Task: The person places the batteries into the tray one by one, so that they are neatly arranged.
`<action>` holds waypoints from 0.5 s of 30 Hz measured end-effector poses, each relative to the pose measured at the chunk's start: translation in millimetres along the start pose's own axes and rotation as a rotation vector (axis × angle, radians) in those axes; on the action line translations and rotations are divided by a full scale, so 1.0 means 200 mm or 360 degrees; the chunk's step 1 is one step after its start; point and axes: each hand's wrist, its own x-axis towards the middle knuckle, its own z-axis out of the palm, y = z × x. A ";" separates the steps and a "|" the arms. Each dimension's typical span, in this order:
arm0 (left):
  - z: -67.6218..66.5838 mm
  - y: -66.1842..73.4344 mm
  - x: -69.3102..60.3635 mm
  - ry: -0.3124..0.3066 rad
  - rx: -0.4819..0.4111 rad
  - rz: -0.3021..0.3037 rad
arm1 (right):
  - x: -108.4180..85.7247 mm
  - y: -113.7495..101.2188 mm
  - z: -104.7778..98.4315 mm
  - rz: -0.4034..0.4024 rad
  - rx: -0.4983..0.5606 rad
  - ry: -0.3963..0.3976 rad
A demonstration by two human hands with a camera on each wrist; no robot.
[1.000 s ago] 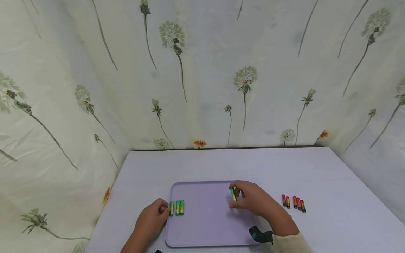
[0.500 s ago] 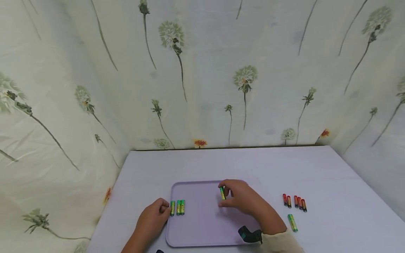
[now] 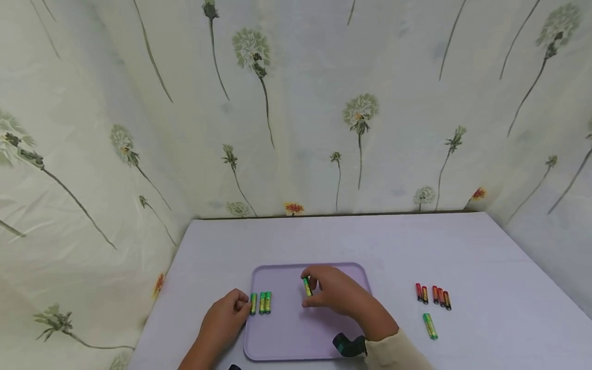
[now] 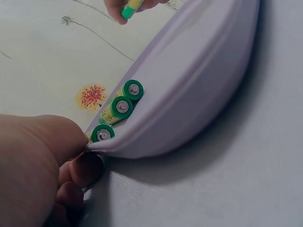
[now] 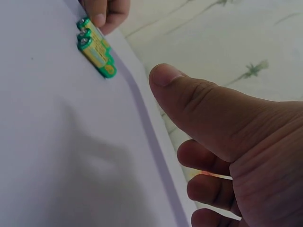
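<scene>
My left hand [image 3: 224,319] pinches the left rim of a lilac tray [image 3: 289,334]; in the left wrist view the thumb [image 4: 61,135] lies on the rim, with curled fingers under it. Just inside that rim lie three green-and-yellow batteries [image 3: 262,303], two side by side and one slightly apart. Above the tray's middle, my right hand [image 3: 339,293] holds another green-and-yellow battery [image 3: 307,287] between thumb and fingertips. Its green end [image 4: 128,11] shows at the top of the left wrist view. The right wrist view does not show this held battery.
Right of the tray, one more green-and-yellow battery [image 3: 430,326] lies on the white table [image 3: 398,246]. Several red-and-black batteries [image 3: 436,295] lie beyond it in two groups. A flower-patterned cloth [image 3: 305,103] hangs behind the table and along its sides.
My right hand has carried its battery leftward across the tray, from the right side to the middle. The lone green-and-yellow battery at the right has come into view. My left hand stays put.
</scene>
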 end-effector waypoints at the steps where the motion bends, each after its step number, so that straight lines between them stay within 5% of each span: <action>1: 0.00 0.00 0.00 0.0003 0.0001 0.0000 | 0.01 -0.01 0.01 -0.0008 -0.0014 -0.0003; 15: 0.00 -0.01 0.01 -0.0012 0.0026 -0.0020 | 0.14 -0.09 0.14 -0.0105 0.0002 -0.0066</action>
